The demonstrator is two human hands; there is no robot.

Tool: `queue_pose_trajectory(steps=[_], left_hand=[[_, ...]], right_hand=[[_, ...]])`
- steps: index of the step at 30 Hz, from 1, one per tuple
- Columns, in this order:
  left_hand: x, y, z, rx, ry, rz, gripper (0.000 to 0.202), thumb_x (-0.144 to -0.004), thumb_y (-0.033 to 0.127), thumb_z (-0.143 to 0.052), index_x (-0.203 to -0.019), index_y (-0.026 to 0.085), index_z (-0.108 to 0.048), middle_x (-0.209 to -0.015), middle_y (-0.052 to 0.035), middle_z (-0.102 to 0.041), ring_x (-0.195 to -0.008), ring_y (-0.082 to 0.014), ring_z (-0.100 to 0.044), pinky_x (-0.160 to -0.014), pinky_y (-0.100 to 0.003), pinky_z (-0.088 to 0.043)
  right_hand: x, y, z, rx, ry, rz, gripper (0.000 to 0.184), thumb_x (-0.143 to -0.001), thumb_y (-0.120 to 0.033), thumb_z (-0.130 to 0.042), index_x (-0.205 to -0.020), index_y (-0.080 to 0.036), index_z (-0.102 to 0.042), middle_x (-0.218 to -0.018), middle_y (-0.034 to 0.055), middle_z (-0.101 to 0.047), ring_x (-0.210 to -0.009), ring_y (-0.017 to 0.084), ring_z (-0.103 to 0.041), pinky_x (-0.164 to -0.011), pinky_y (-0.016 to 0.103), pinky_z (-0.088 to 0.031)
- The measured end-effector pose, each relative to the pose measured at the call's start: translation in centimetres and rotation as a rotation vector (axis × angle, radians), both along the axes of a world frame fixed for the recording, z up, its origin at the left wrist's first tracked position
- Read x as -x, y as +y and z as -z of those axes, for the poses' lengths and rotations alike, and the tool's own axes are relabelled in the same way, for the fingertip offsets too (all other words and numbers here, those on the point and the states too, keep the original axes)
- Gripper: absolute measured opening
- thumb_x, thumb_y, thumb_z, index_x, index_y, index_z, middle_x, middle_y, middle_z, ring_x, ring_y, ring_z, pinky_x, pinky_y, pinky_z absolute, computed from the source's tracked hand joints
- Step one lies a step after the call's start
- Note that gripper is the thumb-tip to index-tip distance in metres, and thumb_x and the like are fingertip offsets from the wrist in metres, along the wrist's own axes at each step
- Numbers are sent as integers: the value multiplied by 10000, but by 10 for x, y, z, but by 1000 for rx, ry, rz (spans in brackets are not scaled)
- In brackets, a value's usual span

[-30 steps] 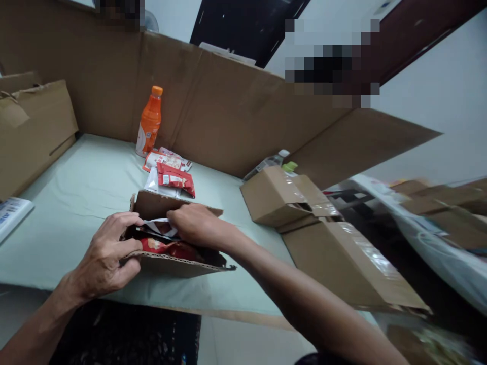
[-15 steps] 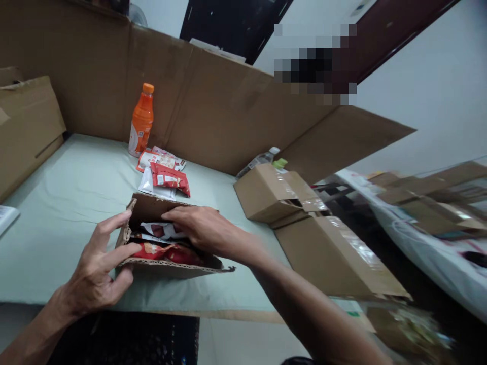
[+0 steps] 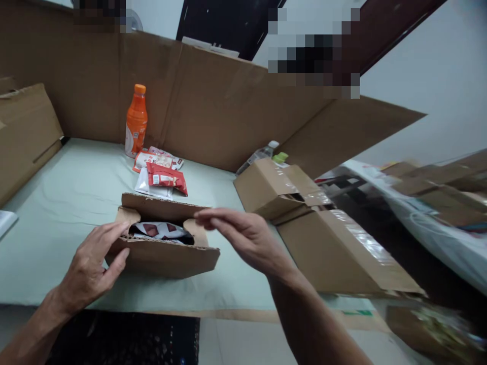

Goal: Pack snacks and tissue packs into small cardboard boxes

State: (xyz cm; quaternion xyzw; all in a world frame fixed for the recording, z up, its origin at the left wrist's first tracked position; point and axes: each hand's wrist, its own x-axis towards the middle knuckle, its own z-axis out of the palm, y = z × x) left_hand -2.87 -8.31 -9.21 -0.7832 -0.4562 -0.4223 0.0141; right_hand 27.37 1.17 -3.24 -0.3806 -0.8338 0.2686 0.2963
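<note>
A small cardboard box (image 3: 163,259) stands on the pale green cloth in front of me, its top partly open. Both short end flaps are folded inward, and the long back panel stands up. Between the flaps shows a white packet with dark red patches (image 3: 162,230); whatever lies deeper is hidden. My left hand (image 3: 89,263) grips the box's left end, fingers on the left flap and thumb against the front wall. At the right end, my right hand (image 3: 243,238) holds nothing, its fingers stretched out over the right flap (image 3: 198,233).
Behind the box lie a red packet (image 3: 167,177) and several other packets, near an orange bottle (image 3: 136,121). Taped cartons (image 3: 266,187) stand at the right, with clear bottles (image 3: 262,152) behind. A cardboard wall (image 3: 213,101) closes off the back; another carton (image 3: 26,137) stands left.
My right hand has come out of the box and moved right. Both end flaps now lie folded inward over the packets. My left hand has shifted slightly on the left end.
</note>
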Motion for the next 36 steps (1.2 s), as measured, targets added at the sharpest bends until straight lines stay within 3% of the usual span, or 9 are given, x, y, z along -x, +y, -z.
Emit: queue_pose_trajectory(steps=[3, 6, 12, 15, 20, 24, 28, 31, 36], left_hand=[[-4, 1, -2, -3, 20, -78, 536, -998, 101, -558, -1505, 227, -435, -1454, -137, -535, -1331, -275, -577, -1090, -418, -543], [-4, 4, -1, 31, 47, -125, 585, -991, 145, -570, -1543, 240, -401, -1633, -171, -337, -1461, -356, -452, -1129, -516, -509], [2, 19, 6, 101, 106, 51, 468, -981, 122, -483, -1428, 238, -558, -1380, -102, -640, -1379, -310, -546, -1154, -523, -474], [3, 24, 7, 78, 94, 57, 398, -971, 120, -510, -1341, 212, -626, -1337, -105, -660, -1324, -301, -579, -1133, -500, -486], [7, 25, 10, 54, 102, 50, 353, -988, 107, -489, -1294, 203, -635, -1328, -112, -641, -1315, -301, -569, -1103, -496, -499], [11, 28, 14, 32, 104, 57, 380, -996, 117, -480, -1329, 235, -621, -1340, -99, -624, -1327, -307, -558, -1093, -492, -504], [7, 32, 15, 35, 88, 55, 420, -1016, 164, -482, -1402, 289, -588, -1357, -82, -621, -1322, -311, -573, -1102, -501, -509], [-1, 31, 19, 92, 90, 9, 517, -1046, 274, -487, -1559, 288, -431, -1516, -112, -531, -1378, -343, -548, -1105, -533, -524], [-8, 34, 39, 157, 108, -23, 469, -1038, 392, -511, -1491, 274, -528, -1534, -125, -538, -1349, -368, -588, -1019, -519, -599]], right_hand=[[-3, 5, 2, -202, -13, 60, 408, -1042, -418, -541, -1389, -231, -648, -1401, 124, -687, -1298, 267, -639, -1076, 466, -538], [-6, -1, 13, -172, -250, -170, 519, -1011, -548, -576, -1435, -253, -623, -1470, 139, -637, -1342, 307, -601, -1100, 534, -513], [-16, -11, 36, -215, -384, -245, 818, -953, -667, -598, -1614, -223, -412, -1599, 182, -499, -1508, 367, -412, -1186, 618, -391], [-14, 3, 40, -185, -414, -217, 848, -928, -705, -606, -1621, -258, -407, -1682, 175, -370, -1569, 395, -286, -1210, 654, -324], [-1, 15, 41, -116, -445, -387, 1003, -832, -737, -711, -1640, -250, -370, -1733, 202, -226, -1593, 390, -217, -1237, 626, -270], [6, 4, 39, -127, -448, -420, 887, -820, -621, -782, -1578, -269, -486, -1736, 193, -222, -1592, 395, -212, -1225, 629, -266], [-1, -5, 38, -106, -456, -370, 818, -813, -450, -786, -1564, -296, -503, -1720, 150, -294, -1560, 372, -290, -1202, 621, -305], [-34, -15, 43, -94, -430, -278, 801, -829, -406, -744, -1579, -306, -479, -1713, 132, -317, -1547, 364, -320, -1200, 625, -319], [-148, -38, 75, -140, -404, 308, 620, -917, -458, -621, -1507, -278, -566, -1611, 155, -472, -1458, 362, -468, -1156, 595, -418]])
